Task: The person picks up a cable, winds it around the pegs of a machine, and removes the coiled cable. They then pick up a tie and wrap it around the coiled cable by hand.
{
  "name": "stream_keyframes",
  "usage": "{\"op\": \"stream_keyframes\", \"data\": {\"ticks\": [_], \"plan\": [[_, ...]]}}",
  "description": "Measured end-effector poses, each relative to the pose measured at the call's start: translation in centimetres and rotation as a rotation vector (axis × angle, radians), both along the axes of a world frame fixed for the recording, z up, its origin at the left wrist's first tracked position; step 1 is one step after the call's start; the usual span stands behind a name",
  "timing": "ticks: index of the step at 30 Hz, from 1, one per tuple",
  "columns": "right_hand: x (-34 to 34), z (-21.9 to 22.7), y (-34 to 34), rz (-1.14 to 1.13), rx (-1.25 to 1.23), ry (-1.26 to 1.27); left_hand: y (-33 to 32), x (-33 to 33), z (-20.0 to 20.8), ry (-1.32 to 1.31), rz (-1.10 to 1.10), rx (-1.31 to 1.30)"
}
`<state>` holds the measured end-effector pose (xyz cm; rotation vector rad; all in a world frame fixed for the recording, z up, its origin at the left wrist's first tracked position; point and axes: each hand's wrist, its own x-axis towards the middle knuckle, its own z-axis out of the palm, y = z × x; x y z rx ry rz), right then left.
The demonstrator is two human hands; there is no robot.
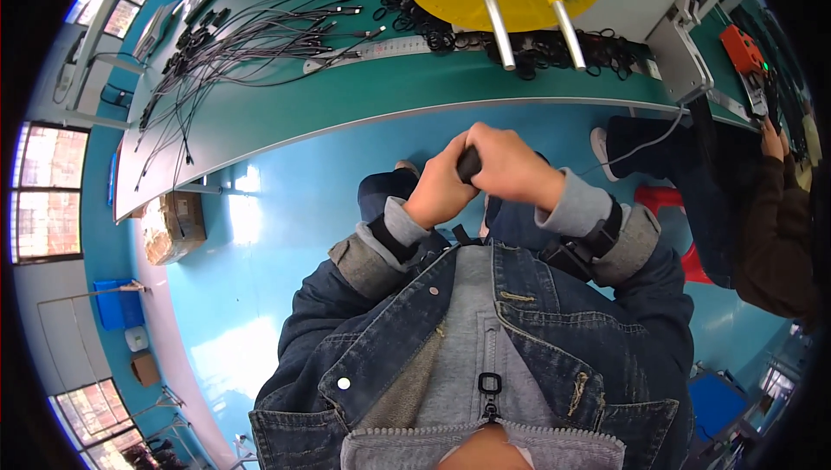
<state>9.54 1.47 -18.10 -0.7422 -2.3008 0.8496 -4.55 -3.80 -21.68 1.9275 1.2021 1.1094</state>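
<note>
Both my hands are closed together in front of my waist, short of the table's front edge. My left hand (pixel 440 186) and my right hand (pixel 512 165) press from either side on a small black object (pixel 468 164) with a rounded outline. My fingers cover most of it, so its kind cannot be made out. Beyond my hands, the green table (pixel 381 93) carries a spread bundle of black cables (pixel 251 37) with metal plugs. A steel ruler (pixel 394 48) lies beside the cables' right ends.
A yellow disc (pixel 441 3) with two projecting rods overhangs the table, fixed to a pale machine (pixel 632 11). Small black loops (pixel 537 59) lie beneath it. On the right, a co-worker (pixel 770 219) sits near a red stool (pixel 662 197). A cardboard box (pixel 173 228) stands at left.
</note>
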Motion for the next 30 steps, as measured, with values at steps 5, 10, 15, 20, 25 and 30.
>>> {"op": "stream_keyframes", "data": {"ticks": [5,10,15,20,25,30], "plan": [[-0.7,3.4,0.8,0.142,-1.345,0.399,-1.4,-4.1,3.2,-1.362,-0.431,-0.747],[0.0,0.3,-0.1,0.109,-1.562,0.613,-2.1,-6.5,4.5,-1.67,-0.432,-0.927],[0.9,-1.9,0.0,-0.03,-1.565,0.578,-2.3,-10.2,3.7,-1.626,-0.354,-0.904],[1.0,-4.7,-1.1,-0.136,-1.568,0.505,-3.9,-12.7,4.0,-1.511,-0.224,-0.828],[-0.1,-5.4,-3.9,-0.208,-1.611,0.421,-5.3,-13.3,6.3,-1.085,0.288,-0.829],[-0.6,-5.4,-4.1,-0.261,-1.632,0.45,-4.4,-15.9,8.3,-1.261,0.305,-0.835]]}}
